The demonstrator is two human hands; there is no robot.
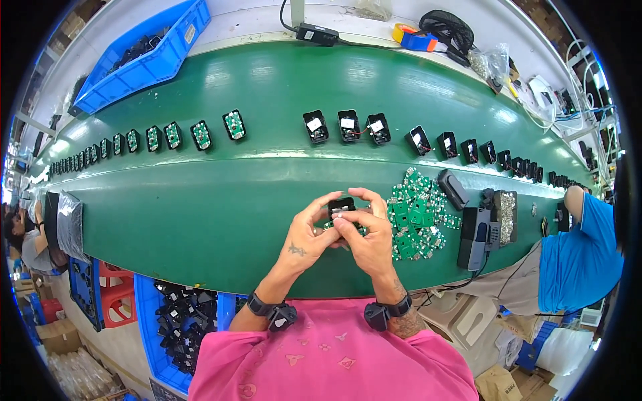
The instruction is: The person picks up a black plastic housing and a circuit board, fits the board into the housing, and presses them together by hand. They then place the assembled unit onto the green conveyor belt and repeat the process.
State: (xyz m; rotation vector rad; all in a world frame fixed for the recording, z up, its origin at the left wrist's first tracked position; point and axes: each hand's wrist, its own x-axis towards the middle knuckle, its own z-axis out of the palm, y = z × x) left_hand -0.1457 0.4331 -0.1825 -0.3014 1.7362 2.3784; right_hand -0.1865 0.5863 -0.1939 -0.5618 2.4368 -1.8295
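Observation:
Close in front of my body, both hands are closed around a small black plastic housing (pixel 342 204), with a pale patch inside it. My left hand (pixel 305 235) grips its left side, and my right hand (pixel 372 238) holds the right side with the fingers bent over the front. Bits of green show beneath the fingers, probably a circuit board, mostly hidden. Just right of my right hand lies a heap of loose green circuit boards (pixel 418 210). Past my fingertips, three open black housings (pixel 348 126) stand on the green bench.
A row of housings with boards (pixel 172 136) runs left; open housings (pixel 447 145) continue right. A blue crate (pixel 147 57) sits far left, a blue bin of black parts (pixel 150 321) below. Near the heap stand a dark device (pixel 473 237) and parts box (pixel 506 217). Co-workers (pixel 578 254) flank the bench.

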